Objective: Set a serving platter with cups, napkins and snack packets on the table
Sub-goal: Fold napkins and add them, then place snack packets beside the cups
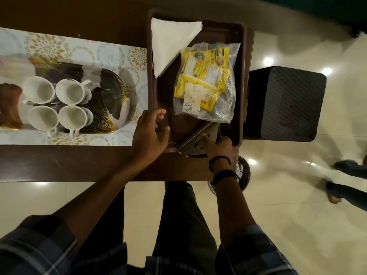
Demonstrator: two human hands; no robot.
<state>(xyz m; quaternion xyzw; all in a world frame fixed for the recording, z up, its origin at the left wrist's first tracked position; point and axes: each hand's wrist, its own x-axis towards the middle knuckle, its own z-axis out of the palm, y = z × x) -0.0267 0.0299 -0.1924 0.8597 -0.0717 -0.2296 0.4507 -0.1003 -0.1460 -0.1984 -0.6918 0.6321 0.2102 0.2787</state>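
A dark brown serving tray [243, 76] was seen at the right end of the wooden table [79, 163]. A white napkin [168, 44] folded into a triangle lay in its far left corner, and a clear bag of yellow snack packets [204, 82] lay to its right, in the middle of the tray. The left hand [149, 133] was spread open over the tray's near left rim. The right hand [218, 147] was pressed on a dark triangular piece [195, 138] at the near corner; whether it was gripped could not be told. Four white cups [57, 102] stood together on a patterned platter [111, 92] to the left, well apart from the tray.
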